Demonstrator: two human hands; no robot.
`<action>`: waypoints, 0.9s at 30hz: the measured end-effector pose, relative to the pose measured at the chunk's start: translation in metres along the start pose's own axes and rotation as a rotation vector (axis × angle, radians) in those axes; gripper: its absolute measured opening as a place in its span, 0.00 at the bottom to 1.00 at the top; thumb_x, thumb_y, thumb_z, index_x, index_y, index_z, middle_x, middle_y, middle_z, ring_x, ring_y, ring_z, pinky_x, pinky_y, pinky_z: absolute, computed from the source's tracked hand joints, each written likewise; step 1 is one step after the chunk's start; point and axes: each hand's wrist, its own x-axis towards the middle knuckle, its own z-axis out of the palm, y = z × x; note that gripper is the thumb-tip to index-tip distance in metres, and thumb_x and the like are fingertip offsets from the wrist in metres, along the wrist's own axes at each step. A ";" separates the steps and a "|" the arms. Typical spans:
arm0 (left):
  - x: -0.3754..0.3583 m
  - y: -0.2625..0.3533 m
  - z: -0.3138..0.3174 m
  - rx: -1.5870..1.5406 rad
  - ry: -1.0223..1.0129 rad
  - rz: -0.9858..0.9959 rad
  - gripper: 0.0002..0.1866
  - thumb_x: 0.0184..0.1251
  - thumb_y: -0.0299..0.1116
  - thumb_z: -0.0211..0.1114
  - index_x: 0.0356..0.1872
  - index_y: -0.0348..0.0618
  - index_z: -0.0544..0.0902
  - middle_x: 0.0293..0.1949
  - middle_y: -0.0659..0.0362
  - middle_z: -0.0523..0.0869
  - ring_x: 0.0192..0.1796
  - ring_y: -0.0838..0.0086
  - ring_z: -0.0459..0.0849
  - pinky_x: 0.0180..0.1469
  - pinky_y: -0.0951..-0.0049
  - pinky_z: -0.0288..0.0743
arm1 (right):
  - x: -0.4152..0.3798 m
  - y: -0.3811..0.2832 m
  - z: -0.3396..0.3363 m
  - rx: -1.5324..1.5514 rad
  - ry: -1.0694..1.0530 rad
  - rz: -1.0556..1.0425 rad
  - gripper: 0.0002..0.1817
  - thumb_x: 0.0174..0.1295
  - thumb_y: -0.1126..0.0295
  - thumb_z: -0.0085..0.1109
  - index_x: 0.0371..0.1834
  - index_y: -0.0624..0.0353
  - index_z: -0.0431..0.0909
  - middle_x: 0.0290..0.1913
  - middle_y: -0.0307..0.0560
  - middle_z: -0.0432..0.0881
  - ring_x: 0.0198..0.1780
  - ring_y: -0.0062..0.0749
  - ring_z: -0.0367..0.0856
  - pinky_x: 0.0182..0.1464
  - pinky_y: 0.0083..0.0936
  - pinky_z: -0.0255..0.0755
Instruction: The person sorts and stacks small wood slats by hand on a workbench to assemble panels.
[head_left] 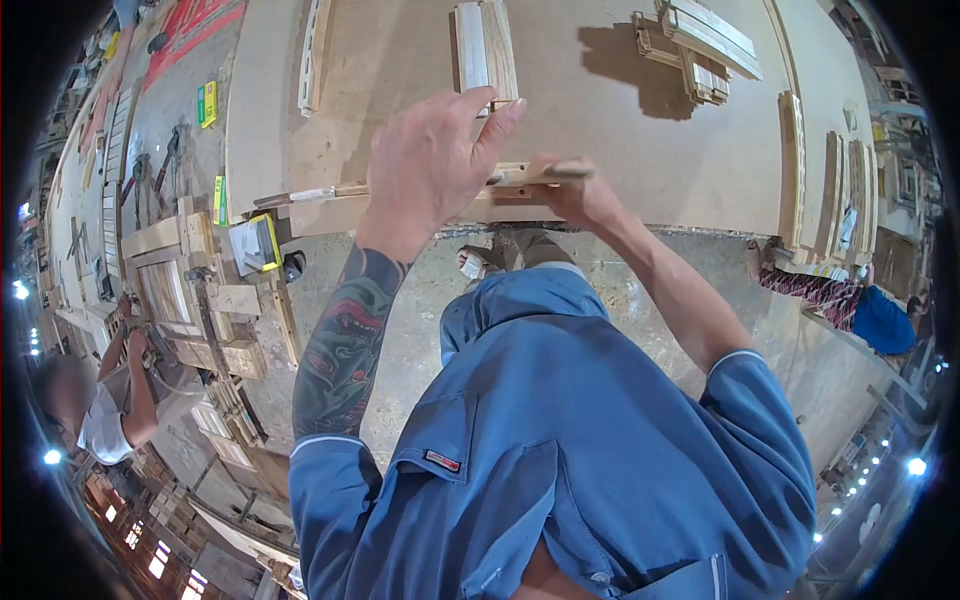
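Observation:
My left hand (pixel 430 155) is over the near edge of the worktable, its thumb and forefinger stretched out and apart, just below a pair of short pale wood pieces (pixel 486 50). Fingers curled, my right hand (pixel 580 195) grips a light wooden piece (pixel 568 170) beside it. Narrow wooden strips (pixel 340 190) lie along the table's near edge and pass beneath my left hand, which hides part of them. Whether my left palm touches the strips cannot be seen.
Stacked wood pieces (pixel 710 45) lie at the back right of the worktable (pixel 640 150). More strips (pixel 792 170) stand along the right side. A yellow-edged box (pixel 268 243) is at the left. One person (pixel 110 400) works at far left, another (pixel 880 318) is at far right.

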 end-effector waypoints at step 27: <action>0.018 0.048 0.022 0.188 -0.077 -0.026 0.33 0.62 0.62 0.68 0.52 0.41 0.85 0.46 0.52 0.87 0.47 0.58 0.87 0.48 0.61 0.81 | 0.182 0.023 0.097 -0.338 -0.183 -0.129 0.31 0.67 0.66 0.53 0.75 0.46 0.61 0.73 0.62 0.65 0.74 0.61 0.62 0.69 0.53 0.66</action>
